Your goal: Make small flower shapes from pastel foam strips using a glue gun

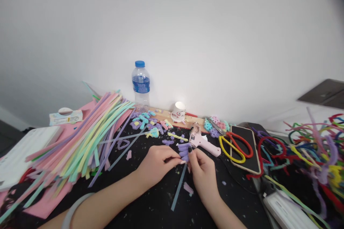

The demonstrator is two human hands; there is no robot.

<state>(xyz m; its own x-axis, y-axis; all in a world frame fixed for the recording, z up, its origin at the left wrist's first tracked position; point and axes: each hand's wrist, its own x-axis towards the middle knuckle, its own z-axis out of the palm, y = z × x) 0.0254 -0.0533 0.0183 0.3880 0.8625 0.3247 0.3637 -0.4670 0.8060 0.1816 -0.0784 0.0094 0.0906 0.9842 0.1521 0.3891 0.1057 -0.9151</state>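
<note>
Between my fingertips is a small purple piece of bent pipe cleaner (184, 151), folded into several side-by-side loops. My left hand (159, 161) pinches its lower left edge. With thumb and fingers closed, my right hand (202, 171) grips its right side. Just beyond lies a pink hot glue gun (204, 144), its nozzle end smudged brown. A pale translucent glue stick (178, 189) rests on the black table below my hands. Small pastel pipe-cleaner shapes (142, 120) are clustered behind my left hand.
A large bundle of pastel pipe cleaners (88, 139) spreads at left. At the back stand a water bottle (141, 86) and a paper cup (178, 112). Scissors (236, 146) lie over a phone (251, 161) at right, near tangled colourful pipe cleaners (317, 150) and a white power strip (287, 211).
</note>
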